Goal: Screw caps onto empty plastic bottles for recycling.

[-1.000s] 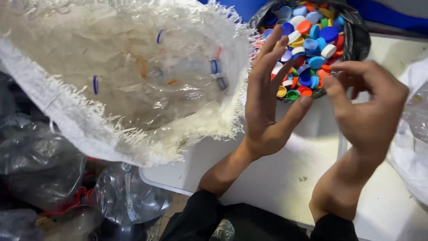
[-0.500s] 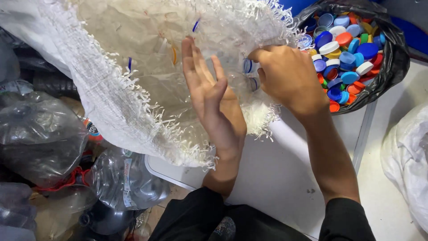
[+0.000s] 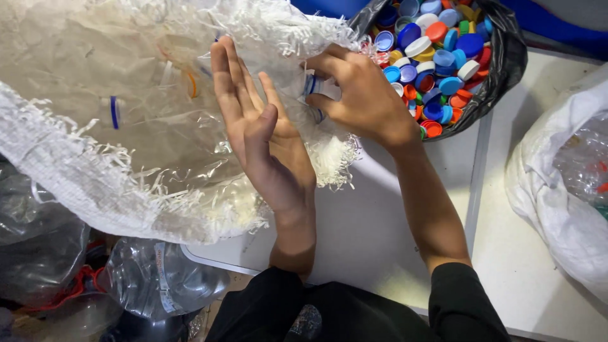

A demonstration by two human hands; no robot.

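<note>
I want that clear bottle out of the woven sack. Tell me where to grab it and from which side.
Grip the clear bottle by its neck, just under the blue ring, where the right hand already pinches it. Come from the sack's frayed open edge on the right; the neck points that way and looks rigid, unlike the crumpled body.

A second ago both hands hovered by the black plastic bag of coloured bottle caps. Since then the right hand has moved left to the frayed mouth of the white woven sack of clear plastic bottles, its fingers now closed on a clear bottle neck with a blue ring. The left hand has also shifted left and is now raised flat, fingers up, against the sack's opening.
</note>
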